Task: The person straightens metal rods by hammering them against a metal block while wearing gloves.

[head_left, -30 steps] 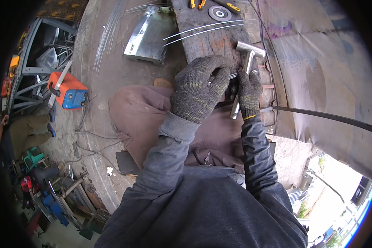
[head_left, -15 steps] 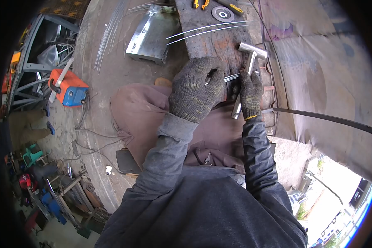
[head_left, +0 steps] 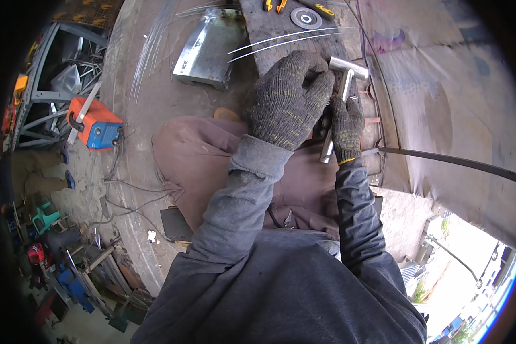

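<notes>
My left hand (head_left: pixel 292 100), in a dark knitted glove, is closed, with fingers curled around thin metal rods that the glove mostly hides. Right beside it, my gloved right hand (head_left: pixel 347 129) is closed on a T-shaped metal hammer (head_left: pixel 345 89), whose round head points away from me. The hammer's handle runs behind my thumb and its end shows below. Short ends of the thin metal rods (head_left: pixel 354 98) stick out near my right fingers. Both hands are over a worn dark wooden board (head_left: pixel 264 34) in front of my lap.
Two long thin rods (head_left: pixel 281 39) lie across the board near a grinding disc (head_left: pixel 306 18) and yellow-handled tools (head_left: pixel 275 6). A bent sheet-metal piece (head_left: pixel 203 54) stands left of the board. Further left are an orange and blue machine (head_left: pixel 97 127) with cables and a metal rack (head_left: pixel 40 94).
My left hand has moved right and away from me, up against the right hand, covering the rods that showed between them. The right hand and hammer have stayed nearly in place.
</notes>
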Demonstrator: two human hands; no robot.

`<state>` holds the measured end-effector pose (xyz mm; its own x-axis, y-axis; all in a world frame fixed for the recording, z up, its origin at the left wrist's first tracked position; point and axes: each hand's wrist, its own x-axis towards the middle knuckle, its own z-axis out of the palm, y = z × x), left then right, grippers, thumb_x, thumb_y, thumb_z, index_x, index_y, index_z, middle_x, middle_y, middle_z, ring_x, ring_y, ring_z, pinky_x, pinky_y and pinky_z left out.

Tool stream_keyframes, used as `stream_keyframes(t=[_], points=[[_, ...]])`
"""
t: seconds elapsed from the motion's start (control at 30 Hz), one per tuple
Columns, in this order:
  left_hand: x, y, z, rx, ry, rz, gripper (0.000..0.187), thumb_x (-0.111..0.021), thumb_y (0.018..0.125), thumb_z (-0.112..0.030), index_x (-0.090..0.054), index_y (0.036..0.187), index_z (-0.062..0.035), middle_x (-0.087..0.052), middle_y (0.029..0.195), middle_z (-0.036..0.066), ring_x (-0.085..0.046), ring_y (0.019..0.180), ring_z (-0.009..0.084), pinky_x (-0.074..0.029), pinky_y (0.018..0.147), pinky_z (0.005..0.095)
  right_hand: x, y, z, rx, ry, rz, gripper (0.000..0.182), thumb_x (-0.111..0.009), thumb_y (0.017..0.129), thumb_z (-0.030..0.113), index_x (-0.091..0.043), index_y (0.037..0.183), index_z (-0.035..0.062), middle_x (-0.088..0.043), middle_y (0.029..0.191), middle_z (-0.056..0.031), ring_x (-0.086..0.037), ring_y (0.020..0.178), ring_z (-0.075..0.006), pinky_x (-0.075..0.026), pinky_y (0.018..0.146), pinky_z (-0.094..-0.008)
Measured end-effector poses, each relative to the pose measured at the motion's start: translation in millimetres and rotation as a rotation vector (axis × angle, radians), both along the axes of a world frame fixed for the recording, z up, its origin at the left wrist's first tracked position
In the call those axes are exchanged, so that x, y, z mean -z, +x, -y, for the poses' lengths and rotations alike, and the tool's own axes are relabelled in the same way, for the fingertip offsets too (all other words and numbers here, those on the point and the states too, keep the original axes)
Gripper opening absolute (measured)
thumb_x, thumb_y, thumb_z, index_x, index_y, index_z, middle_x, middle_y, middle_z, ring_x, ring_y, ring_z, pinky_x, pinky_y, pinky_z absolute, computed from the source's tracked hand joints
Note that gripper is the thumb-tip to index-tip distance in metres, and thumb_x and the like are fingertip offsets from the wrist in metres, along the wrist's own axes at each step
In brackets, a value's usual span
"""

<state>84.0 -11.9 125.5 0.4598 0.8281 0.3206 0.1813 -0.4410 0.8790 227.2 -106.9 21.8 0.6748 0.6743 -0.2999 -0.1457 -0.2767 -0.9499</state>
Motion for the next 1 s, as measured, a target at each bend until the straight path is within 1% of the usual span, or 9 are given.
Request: stream_keyframes(t=[0.2, 0.27, 0.4, 0.47, 0.6, 0.7, 0.83, 0.9, 1.0], points=[[3.6, 2.9, -4.5, 0.003, 0.05, 0.003, 0.029, -0.073, 0.089, -0.029, -0.071, 0.105, -0.0043, -0.074, 0.095, 0.015, -0.073, 0.087, 0.0295, -0.056, 0.08, 0.0406, 0.4, 0.2, -0.8, -0.011, -0.01, 0.078, 0.034, -0.058, 0.103, 0.036, -0.06, 0.088, 0.0054, -0.058, 0.059, -0.0043, -0.057, 0.046, -0.0143, -0.047, 0.042, -0.0305], [3.9, 4.2, -5.3, -0.012, 0.126, 0.048, 0.018, -0.073, 0.087, -0.018, -0.069, 0.099, -0.0059, -0.071, 0.095, 0.012, -0.07, 0.087, 0.0308, -0.055, 0.077, 0.0413, 0.1, 0.5, -0.9, -0.008, -0.02, 0.003, 0.034, -0.058, 0.103, 0.036, -0.059, 0.088, 0.0058, -0.058, 0.059, -0.0043, -0.057, 0.046, -0.0141, -0.047, 0.042, -0.0303], [4.3, 2.8, -6.0, 0.013, 0.058, 0.097, 0.018, -0.073, 0.088, -0.018, -0.069, 0.1, -0.0053, -0.071, 0.095, 0.014, -0.07, 0.087, 0.0321, -0.055, 0.078, 0.0421, -2.1, -0.5, -1.1, -0.002, -0.023, 0.002, 0.034, -0.058, 0.103, 0.036, -0.059, 0.087, 0.006, -0.058, 0.059, -0.0044, -0.057, 0.046, -0.0142, -0.047, 0.042, -0.0303], [4.7, -2.7, -6.6, -0.015, 0.126, 0.015, 0.026, -0.071, 0.091, -0.023, -0.071, 0.108, -0.0038, -0.073, 0.1, 0.014, -0.072, 0.088, 0.0274, -0.056, 0.081, 0.0388, -2.8, -0.6, -1.2, -0.004, -0.025, 0.016, 0.034, -0.058, 0.103, 0.036, -0.059, 0.087, 0.0062, -0.058, 0.059, -0.0044, -0.057, 0.046, -0.0142, -0.047, 0.042, -0.0302], [24.7, -25.3, -5.4, -0.058, 0.186, -0.028, 0.024, -0.071, 0.092, -0.021, -0.071, 0.108, -0.0033, -0.072, 0.102, 0.014, -0.071, 0.089, 0.0264, -0.056, 0.081, 0.0379, -7.2, -1.3, -0.6, 0.001, -0.034, 0.024, 0.034, -0.058, 0.103, 0.036, -0.06, 0.086, 0.006, -0.059, 0.06, -0.0045, -0.057, 0.047, -0.0142, -0.046, 0.043, -0.0302], [51.4, -49.6, 2.3, -0.141, 0.056, 0.014, 0.022, -0.073, 0.092, -0.019, -0.07, 0.108, -0.0032, -0.071, 0.102, 0.013, -0.071, 0.09, 0.025, -0.056, 0.081, 0.0371, -7.3, -1.3, -0.5, 0.007, -0.053, 0.005, 0.036, -0.058, 0.103, 0.037, -0.061, 0.086, 0.0054, -0.059, 0.06, -0.0045, -0.057, 0.047, -0.0141, -0.046, 0.044, -0.0302], [90.1, -74.7, 6.3, -0.25, 0.077, -0.17, 0.021, -0.073, 0.092, -0.018, -0.069, 0.106, -0.0031, -0.07, 0.102, 0.012, -0.07, 0.09, 0.024, -0.056, 0.081, 0.0369, -5.7, -2.3, -1.5, 0.007, -0.051, 0.107, 0.037, -0.058, 0.103, 0.038, -0.061, 0.086, 0.0049, -0.059, 0.06, -0.0043, -0.057, 0.047, -0.014, -0.045, 0.044, -0.0298], [105.2, -78.1, 7.5, -0.261, -0.045, -0.157, 0.014, -0.071, 0.091, -0.015, -0.069, 0.102, -0.0064, -0.071, 0.102, 0.013, -0.069, 0.095, 0.0303, -0.055, 0.083, 0.0412, -8.4, -3.6, -1.6, -0.001, -0.048, 0.188, 0.037, -0.058, 0.103, 0.038, -0.061, 0.086, 0.0048, -0.059, 0.06, -0.0043, -0.057, 0.047, -0.014, -0.045, 0.044, -0.0296], [115.5, -80.8, 6.7, -0.237, -0.165, -0.228, 0.014, -0.071, 0.091, -0.016, -0.068, 0.101, -0.0074, -0.07, 0.101, 0.013, -0.068, 0.095, 0.0313, -0.054, 0.083, 0.0423, -11.3, -7.0, -2.3, 0.031, -0.02, 0.166, 0.038, -0.058, 0.103, 0.039, -0.061, 0.086, 0.0053, -0.06, 0.06, -0.0039, -0.056, 0.046, -0.0137, -0.044, 0.043, -0.0294]])
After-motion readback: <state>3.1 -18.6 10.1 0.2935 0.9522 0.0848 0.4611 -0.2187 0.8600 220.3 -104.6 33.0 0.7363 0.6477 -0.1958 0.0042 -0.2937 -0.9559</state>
